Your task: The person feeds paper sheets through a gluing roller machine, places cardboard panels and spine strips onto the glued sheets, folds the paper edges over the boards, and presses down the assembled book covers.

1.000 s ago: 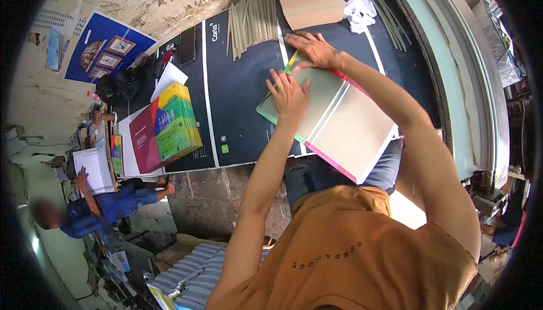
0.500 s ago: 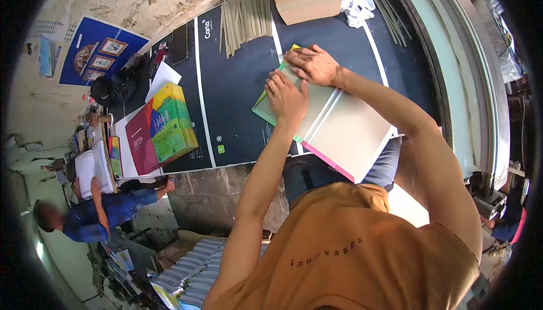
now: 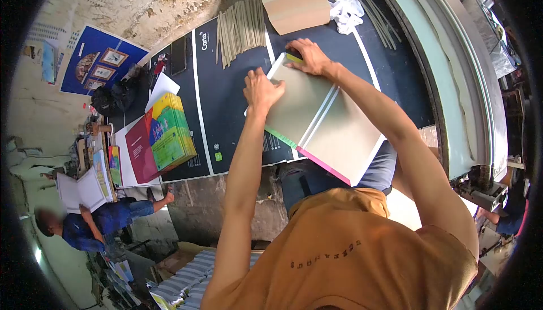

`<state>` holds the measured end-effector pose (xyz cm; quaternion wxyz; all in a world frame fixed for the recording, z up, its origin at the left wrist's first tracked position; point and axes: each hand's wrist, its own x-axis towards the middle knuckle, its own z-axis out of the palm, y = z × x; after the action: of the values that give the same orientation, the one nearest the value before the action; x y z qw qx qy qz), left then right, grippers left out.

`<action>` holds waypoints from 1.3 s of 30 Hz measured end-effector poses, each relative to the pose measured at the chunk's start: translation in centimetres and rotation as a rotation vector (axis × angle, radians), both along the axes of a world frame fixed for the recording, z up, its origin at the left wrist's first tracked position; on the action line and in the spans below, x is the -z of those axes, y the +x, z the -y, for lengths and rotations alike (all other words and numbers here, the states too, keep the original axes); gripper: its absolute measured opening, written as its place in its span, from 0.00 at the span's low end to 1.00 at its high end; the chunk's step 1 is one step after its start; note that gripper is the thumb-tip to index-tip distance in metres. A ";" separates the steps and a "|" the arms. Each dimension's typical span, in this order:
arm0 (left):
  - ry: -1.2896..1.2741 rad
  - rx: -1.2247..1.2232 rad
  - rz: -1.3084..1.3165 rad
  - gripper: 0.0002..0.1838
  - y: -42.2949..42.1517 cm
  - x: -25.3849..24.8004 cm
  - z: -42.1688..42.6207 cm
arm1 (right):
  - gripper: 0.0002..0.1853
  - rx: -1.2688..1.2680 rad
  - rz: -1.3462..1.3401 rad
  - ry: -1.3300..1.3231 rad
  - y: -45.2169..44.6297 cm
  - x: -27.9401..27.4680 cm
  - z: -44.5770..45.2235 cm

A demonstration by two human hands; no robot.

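A book cover of grey board point(image 3: 334, 132) lies aslant at the table's front edge, partly over my lap. Two white strips point(image 3: 318, 116) run across its middle. Its lower left edge has a green and pink folded border point(image 3: 322, 166). My left hand point(image 3: 263, 90) has curled fingers over the cover's left edge, thumb apart on the board side, where a white flap shows. At the top corner, my right hand point(image 3: 311, 58) holds the edge, thumb by a yellow fold and fingers reaching past it. Both sets of fingertips are partly hidden.
Thin grey board strips point(image 3: 242, 30) lie behind the cover, beside a stack of boards point(image 3: 294, 4) and a crumpled white cloth point(image 3: 347, 14). Colourful books point(image 3: 172, 132) are piled at left, near a phone point(image 3: 179, 55). A person in blue point(image 3: 85, 231) holds open pages at far left.
My left hand has moved left from the board to its edge, and my right hand's fingers have shifted to the top edge. The green flap at left now shows white.
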<state>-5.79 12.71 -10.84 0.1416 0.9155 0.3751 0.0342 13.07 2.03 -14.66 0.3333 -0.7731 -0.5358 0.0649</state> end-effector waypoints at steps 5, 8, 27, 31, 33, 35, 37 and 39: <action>0.007 0.010 0.020 0.50 -0.3 0.9 0.7 | 0.30 -0.041 -0.088 -0.029 0.0 0.4 -0.3; 0.044 0.029 0.040 0.50 -0.4 1.6 1.0 | 0.29 -0.055 -0.065 -0.022 -0.1 0.4 -0.1; -0.021 -0.035 0.039 0.54 -0.1 1.0 1.5 | 0.33 -0.269 0.300 -0.036 1.5 -0.4 -1.0; -0.014 -0.046 0.057 0.54 0.0 1.3 1.3 | 0.37 -0.109 0.260 -0.082 1.5 -0.5 -0.8; 0.010 -0.037 0.061 0.53 -0.3 1.6 1.7 | 0.36 -0.108 0.287 -0.076 1.2 0.1 -0.8; 0.042 -0.050 0.071 0.50 -0.2 1.4 1.8 | 0.36 -0.107 0.289 -0.076 1.4 0.5 -0.8; 0.016 -0.046 0.068 0.51 -0.3 1.0 1.9 | 0.36 -0.115 0.281 -0.070 1.3 0.6 -0.9; -0.016 -0.047 0.062 0.52 -0.3 0.8 1.8 | 0.35 -0.123 0.267 -0.057 1.4 0.4 -1.0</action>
<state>-6.11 10.95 -11.69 0.1597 0.9036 0.3924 0.0627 14.42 2.99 -15.10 0.2326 -0.7498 -0.6195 -0.0030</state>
